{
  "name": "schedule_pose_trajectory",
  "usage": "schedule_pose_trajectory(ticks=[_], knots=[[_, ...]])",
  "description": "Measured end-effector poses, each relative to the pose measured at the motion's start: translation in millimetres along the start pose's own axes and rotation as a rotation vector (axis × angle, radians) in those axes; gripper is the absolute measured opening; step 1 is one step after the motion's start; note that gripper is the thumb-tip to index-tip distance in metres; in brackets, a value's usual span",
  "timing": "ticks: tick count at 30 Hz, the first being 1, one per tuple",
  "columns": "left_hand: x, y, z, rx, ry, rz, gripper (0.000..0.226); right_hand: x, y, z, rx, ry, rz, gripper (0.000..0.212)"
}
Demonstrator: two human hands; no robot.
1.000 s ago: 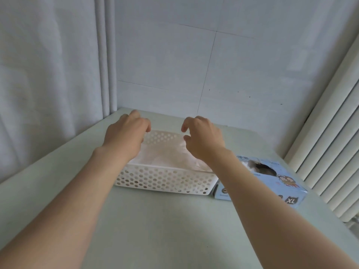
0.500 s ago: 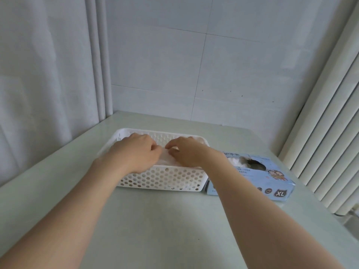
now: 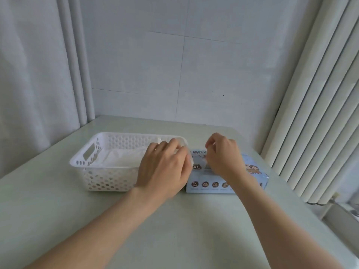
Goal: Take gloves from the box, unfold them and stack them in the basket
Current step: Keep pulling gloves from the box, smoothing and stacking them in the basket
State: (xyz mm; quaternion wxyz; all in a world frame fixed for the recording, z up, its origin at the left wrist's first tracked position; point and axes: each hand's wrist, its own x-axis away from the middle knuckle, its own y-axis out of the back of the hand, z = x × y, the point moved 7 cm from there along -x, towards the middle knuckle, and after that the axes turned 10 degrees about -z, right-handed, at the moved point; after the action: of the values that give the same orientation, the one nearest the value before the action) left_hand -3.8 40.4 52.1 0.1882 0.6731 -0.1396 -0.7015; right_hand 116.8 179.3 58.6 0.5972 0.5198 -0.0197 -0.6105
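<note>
Head view: both my hands have left the basket (image 3: 87, 152) and moved right to the box (image 3: 206, 184) on the counter (image 3: 174, 230). My right hand (image 3: 223, 158) pinches a thin clear glove (image 3: 190, 161) at the opening and my left hand (image 3: 163, 167) curls on its other edge, so the next one is coming out. The basket holds a flat white stack (image 3: 120, 160).

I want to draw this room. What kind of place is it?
Probably a plain indoor work corner: a pale table pushed against a tiled wall, a grey curtain on the left, and white vertical slats on the right.
</note>
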Motion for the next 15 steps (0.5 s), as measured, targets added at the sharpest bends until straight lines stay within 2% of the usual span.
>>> schedule_pose_trajectory(ticks=[3,7,12,13,15], knots=[[-3,-9,-12,-0.032,-0.011,-0.018,0.040,5,7,-27,0.154,-0.019,0.024,0.018],[-4,-18,-13,-0.038,-0.024,-0.038,0.033,9,6,-45,0.077,-0.095,0.058,0.014],[-8,-25,-15,-0.072,-0.043,-0.055,0.031,7,-6,-53,-0.025,-0.117,0.120,0.054],[-9,-27,-14,-0.080,-0.047,-0.062,0.031,7,-6,-54,-0.023,-0.113,0.136,0.053],[-9,-27,-11,-0.104,-0.055,-0.086,0.030,6,-6,-54,-0.021,-0.104,0.160,0.035]])
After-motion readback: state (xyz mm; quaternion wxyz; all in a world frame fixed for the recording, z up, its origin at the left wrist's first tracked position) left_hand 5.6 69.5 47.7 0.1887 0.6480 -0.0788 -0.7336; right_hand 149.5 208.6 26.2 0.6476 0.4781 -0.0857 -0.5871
